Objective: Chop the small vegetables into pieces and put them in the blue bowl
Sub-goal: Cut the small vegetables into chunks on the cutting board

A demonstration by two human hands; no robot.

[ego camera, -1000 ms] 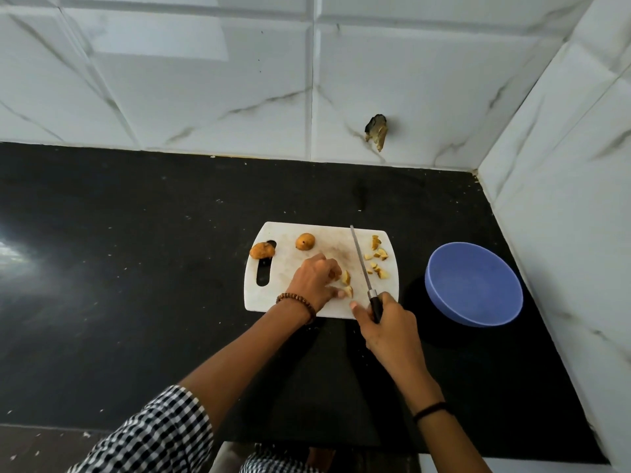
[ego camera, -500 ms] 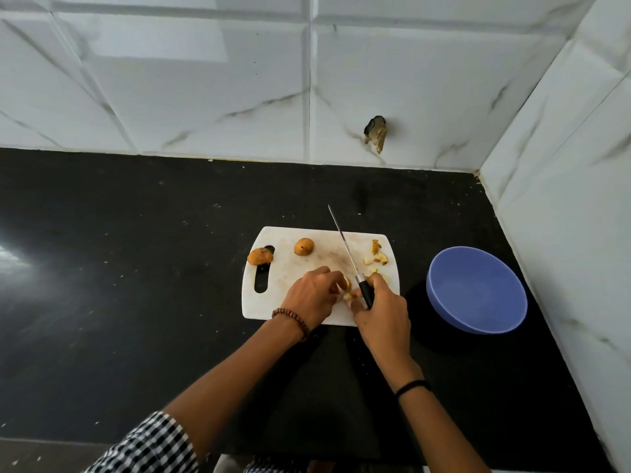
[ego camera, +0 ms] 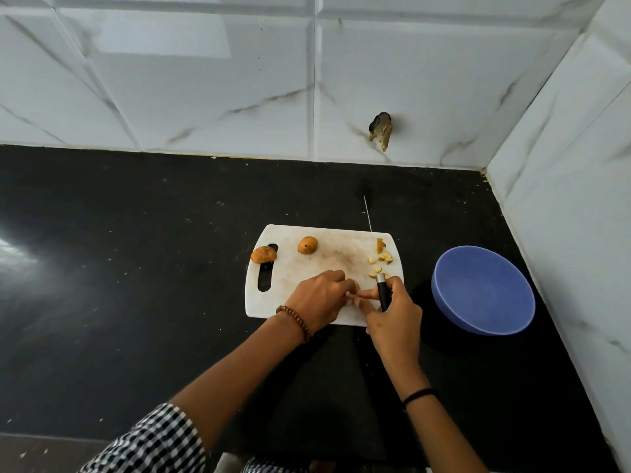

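no text, no labels — nothing legible

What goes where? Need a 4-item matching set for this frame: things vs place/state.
Things:
1 blue bowl
2 knife
3 cut pieces
4 leftmost whole vegetable

Places/states:
A at the cutting board handle slot
B gripped by the right hand
C empty, on the counter right of the board
D near the board's right edge

Pairs: 1-C, 2-B, 3-D, 4-A
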